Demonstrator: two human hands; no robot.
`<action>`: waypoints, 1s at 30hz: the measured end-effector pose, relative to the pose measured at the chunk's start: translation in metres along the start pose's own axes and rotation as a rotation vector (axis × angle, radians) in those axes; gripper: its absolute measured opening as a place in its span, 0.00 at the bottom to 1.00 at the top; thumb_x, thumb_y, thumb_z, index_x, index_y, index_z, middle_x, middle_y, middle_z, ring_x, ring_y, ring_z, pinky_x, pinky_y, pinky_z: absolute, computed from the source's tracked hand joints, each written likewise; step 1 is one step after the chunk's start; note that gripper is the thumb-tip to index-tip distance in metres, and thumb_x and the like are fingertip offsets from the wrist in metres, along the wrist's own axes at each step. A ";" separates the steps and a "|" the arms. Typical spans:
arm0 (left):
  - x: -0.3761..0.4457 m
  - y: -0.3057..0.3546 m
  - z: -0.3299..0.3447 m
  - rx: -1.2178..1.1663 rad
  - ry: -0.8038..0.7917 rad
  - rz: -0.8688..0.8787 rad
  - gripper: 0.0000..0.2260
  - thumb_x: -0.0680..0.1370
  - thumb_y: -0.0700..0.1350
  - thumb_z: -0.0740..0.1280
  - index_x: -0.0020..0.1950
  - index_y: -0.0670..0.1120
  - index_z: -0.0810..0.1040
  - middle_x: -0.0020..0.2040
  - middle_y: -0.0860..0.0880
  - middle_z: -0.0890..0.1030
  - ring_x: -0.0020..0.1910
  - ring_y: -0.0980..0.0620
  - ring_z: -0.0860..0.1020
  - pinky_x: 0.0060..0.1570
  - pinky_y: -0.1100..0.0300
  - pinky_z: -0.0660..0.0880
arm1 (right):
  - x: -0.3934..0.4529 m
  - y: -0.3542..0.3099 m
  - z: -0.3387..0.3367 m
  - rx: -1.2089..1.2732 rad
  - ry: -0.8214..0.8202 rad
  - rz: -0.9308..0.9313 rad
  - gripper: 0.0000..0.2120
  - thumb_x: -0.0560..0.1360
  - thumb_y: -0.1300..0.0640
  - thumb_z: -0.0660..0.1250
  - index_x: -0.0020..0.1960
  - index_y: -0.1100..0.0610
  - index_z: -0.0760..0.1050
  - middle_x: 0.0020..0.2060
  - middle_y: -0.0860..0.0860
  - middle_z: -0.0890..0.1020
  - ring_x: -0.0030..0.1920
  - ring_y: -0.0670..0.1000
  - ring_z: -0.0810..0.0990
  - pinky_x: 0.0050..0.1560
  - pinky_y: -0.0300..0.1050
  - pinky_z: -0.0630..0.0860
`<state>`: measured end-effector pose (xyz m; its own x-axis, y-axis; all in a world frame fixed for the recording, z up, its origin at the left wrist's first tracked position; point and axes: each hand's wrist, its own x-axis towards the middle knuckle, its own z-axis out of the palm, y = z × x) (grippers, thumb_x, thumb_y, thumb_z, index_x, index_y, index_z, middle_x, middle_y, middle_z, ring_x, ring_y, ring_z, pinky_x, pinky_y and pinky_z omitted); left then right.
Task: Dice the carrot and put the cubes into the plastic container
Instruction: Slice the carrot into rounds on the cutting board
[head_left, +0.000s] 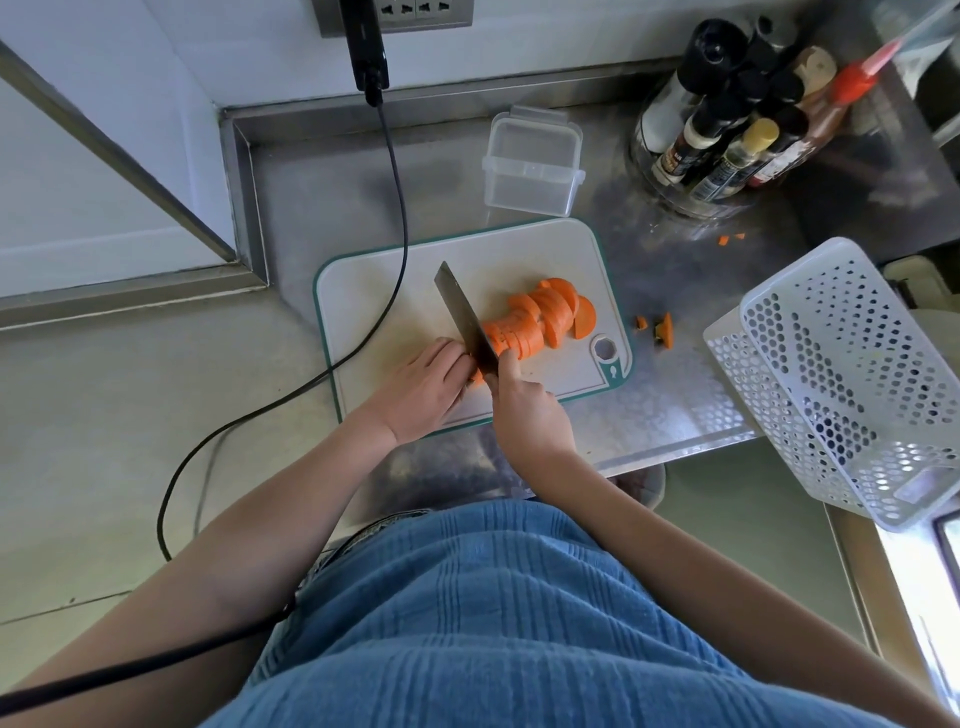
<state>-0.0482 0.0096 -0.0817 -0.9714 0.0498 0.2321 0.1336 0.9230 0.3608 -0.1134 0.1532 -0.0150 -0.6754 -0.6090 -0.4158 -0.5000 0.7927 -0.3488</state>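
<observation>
Cleaver (464, 320) gripped in my right hand (527, 410), left hand (423, 387) fingers curled on carrot (524, 325), bottle labels unreadable, plastic container (532, 161) beyond board.

cutting board (374, 291) at the middle of the counter (311, 182)
carrot slices (540, 317) lie on the board's right half; the plastic container (530, 166) stands behind the board, bottles (727, 130) to the container's right, a basket (841, 374) right of the board, carrot bits (657, 328) between board and basket.
</observation>
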 end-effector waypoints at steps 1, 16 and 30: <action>0.001 -0.001 0.000 -0.003 0.007 0.003 0.08 0.77 0.40 0.60 0.49 0.36 0.75 0.47 0.40 0.75 0.48 0.44 0.71 0.44 0.48 0.76 | 0.000 0.000 0.002 -0.022 0.002 -0.006 0.12 0.82 0.61 0.54 0.64 0.57 0.57 0.40 0.59 0.80 0.39 0.61 0.80 0.33 0.50 0.75; -0.001 -0.004 0.004 -0.049 0.031 0.015 0.11 0.73 0.39 0.60 0.54 0.38 0.70 0.51 0.38 0.74 0.51 0.42 0.71 0.51 0.49 0.76 | 0.017 -0.012 0.006 -0.127 -0.093 0.053 0.21 0.80 0.67 0.52 0.70 0.57 0.54 0.48 0.60 0.81 0.47 0.61 0.81 0.42 0.51 0.75; -0.003 0.011 0.000 0.047 0.122 -0.079 0.10 0.77 0.40 0.59 0.51 0.36 0.76 0.49 0.40 0.78 0.49 0.46 0.72 0.51 0.56 0.72 | 0.018 0.009 0.005 -0.138 -0.019 0.011 0.15 0.82 0.61 0.54 0.66 0.55 0.54 0.42 0.59 0.80 0.41 0.60 0.81 0.40 0.53 0.79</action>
<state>-0.0436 0.0196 -0.0784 -0.9472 -0.0673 0.3136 0.0459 0.9392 0.3403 -0.1272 0.1486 -0.0302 -0.6717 -0.5996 -0.4351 -0.5631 0.7949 -0.2261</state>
